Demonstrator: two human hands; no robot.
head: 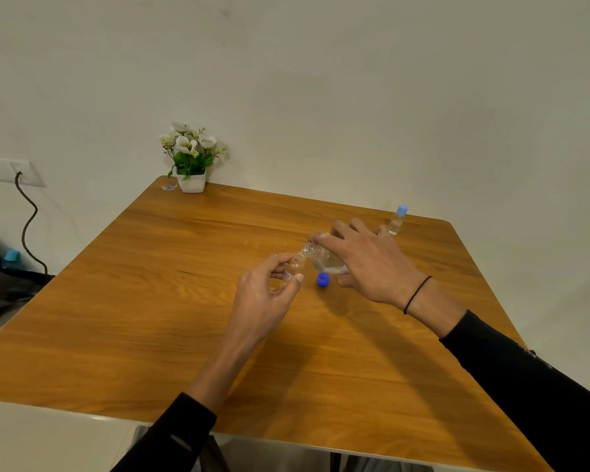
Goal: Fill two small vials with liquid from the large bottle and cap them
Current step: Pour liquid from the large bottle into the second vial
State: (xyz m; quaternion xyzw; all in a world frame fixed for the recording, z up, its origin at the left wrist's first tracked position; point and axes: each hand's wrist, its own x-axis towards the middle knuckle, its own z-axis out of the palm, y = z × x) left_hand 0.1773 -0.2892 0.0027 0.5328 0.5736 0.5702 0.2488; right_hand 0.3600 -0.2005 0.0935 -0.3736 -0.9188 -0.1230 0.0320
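Observation:
My right hand (368,264) grips the large clear bottle (324,258), tipped on its side with its open mouth pointing left. That mouth sits right above the open neck of a small clear vial (294,267), held upright between the fingers of my left hand (263,294). Some liquid lies in the tilted bottle's lower side. A dark blue cap (323,279) lies loose on the wooden table (184,301) just below the bottle. A second small vial (397,220) with a light blue cap stands upright near the table's far right edge, behind my right hand.
A white pot of artificial flowers (191,158) stands at the table's far left corner, with a small wrapper (168,187) beside it. A wall socket and black cable (28,212) are at left, above a dark bag on the floor.

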